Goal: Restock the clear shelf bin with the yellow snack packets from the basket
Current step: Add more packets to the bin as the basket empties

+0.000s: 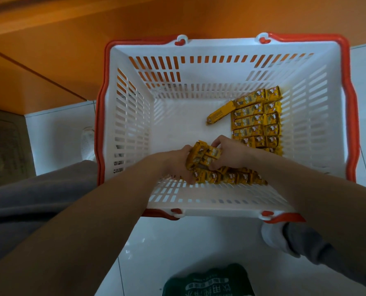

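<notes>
While bent over the shopping basket, gripping a bundle of yellow snack packets by its ends: left hand and right hand both curled round it. Lies just inside the basket's near wall, long axis side to side, equally near both hands. Other packets stacked along the basket's right wall. Shelf bin unseen.

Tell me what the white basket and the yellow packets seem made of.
White slotted basket with red rim: rigid moulded plastic, smooth semi-matte, judging by its slotted walls. Yellow snack packets: probably thin printed plastic film or foil wrap, slightly glossy; cannot tell which.
</notes>
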